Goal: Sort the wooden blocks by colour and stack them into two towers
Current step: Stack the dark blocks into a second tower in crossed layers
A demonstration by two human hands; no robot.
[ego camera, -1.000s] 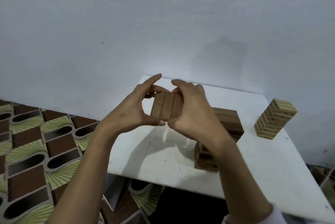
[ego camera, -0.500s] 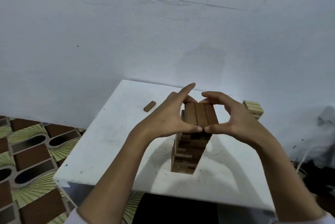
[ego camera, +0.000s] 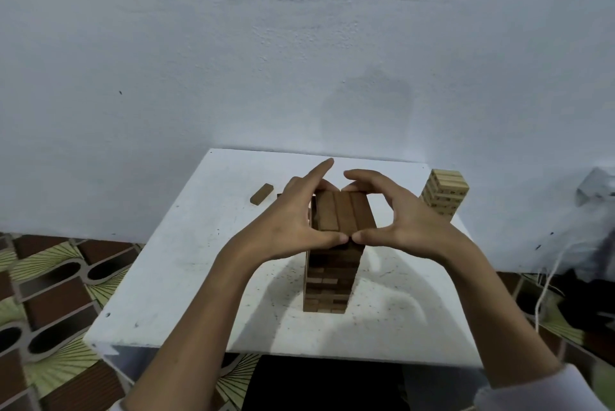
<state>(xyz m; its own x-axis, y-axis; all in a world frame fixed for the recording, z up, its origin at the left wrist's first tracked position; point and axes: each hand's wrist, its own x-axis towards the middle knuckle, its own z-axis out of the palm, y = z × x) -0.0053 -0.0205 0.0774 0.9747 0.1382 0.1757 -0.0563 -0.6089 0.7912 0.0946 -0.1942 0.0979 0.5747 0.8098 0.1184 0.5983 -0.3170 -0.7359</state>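
While both hands (ego camera: 349, 231) curl around them, three dark blocks (ego camera: 342, 211) cap the brown tower (ego camera: 329, 277).

left hand (ego camera: 293, 227) and right hand (ego camera: 406, 221) grip three dark blocks (ego camera: 344, 212) atop the dark tower (ego camera: 331, 277); pale tower (ego camera: 444, 192) at two o'clock.

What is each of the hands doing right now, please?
Left hand: grips the top layer of three dark blocks on the dark tower.
Right hand: grips the same layer from the other side.
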